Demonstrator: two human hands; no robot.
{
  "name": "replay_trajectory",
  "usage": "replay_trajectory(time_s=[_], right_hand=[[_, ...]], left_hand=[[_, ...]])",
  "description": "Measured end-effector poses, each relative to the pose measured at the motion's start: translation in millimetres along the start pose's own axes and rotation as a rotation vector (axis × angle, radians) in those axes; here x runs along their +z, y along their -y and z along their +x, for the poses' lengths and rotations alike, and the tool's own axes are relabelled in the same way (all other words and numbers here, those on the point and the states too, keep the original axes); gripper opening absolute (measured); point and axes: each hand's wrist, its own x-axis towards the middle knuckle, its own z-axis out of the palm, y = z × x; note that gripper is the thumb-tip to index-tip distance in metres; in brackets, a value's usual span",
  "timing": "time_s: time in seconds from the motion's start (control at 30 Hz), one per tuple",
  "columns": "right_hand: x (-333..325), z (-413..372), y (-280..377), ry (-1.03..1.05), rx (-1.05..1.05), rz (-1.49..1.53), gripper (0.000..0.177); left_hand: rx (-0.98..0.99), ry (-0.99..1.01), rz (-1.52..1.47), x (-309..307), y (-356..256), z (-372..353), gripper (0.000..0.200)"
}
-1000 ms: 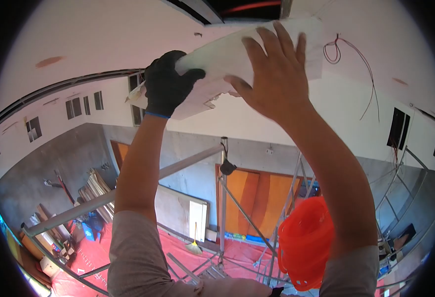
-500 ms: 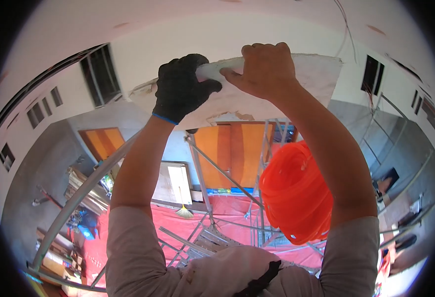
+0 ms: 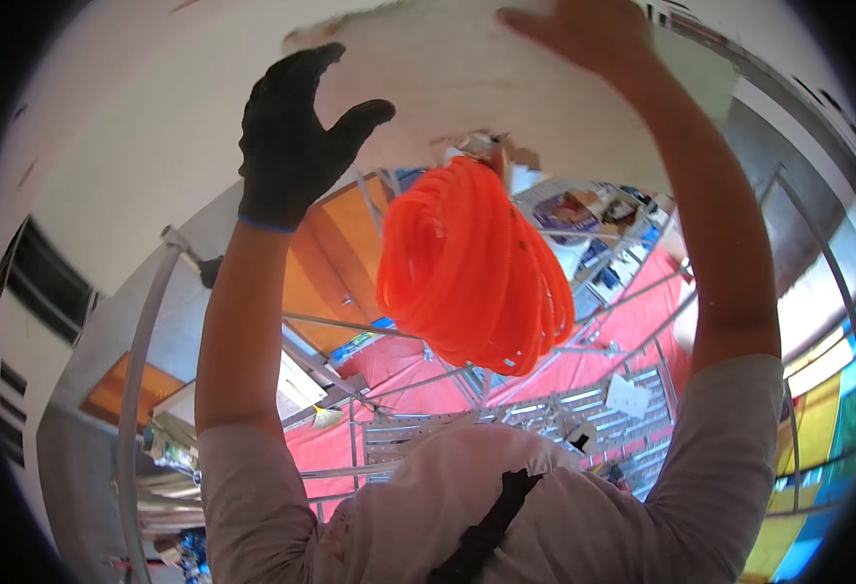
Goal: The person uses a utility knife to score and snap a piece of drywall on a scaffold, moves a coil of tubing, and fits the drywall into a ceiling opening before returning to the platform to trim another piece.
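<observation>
My left hand point(image 3: 297, 136), in a black glove with a blue cuff, is raised and open, thumb and fingers spread apart. It holds nothing and is beside a pale board point(image 3: 486, 83) with a rough, chipped edge. My bare right hand point(image 3: 589, 34) is up against the board's far right part, at the top of the view. Its thumb stretches out to the left; the other fingers are cut off by the view's edge, so its grip is hidden. Between my forearms, below the board, shows a coil of orange tubing point(image 3: 477, 268).
Metal scaffold tubes point(image 3: 141, 360) surround me, with a slatted metal platform point(image 3: 409, 438) below. Farther down are a red floor covering point(image 3: 409, 389), an orange-brown door point(image 3: 326, 263), a broom point(image 3: 328, 418) and boxes of clutter point(image 3: 584, 209).
My left hand has come off the board's edge and opened. My right hand has shifted up and right in view. The view has turned, bringing the coil toward the middle and the board closer.
</observation>
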Motion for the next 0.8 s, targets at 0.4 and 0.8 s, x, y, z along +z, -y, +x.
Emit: replay_trajectory(time_s=[0.4,0.8], right_hand=[[59.4,-180.6,-345.9,0.042,0.688,-0.201,0.093],[180.2,-507.8,-392.7,0.539,1.14,-0.214,0.08]], left_hand=[[-0.256,0.619,-0.288,214.0,-65.4,-30.8,0.081],[-0.161,0.937,-0.333,297.5,-29.4,-47.3,0.047]])
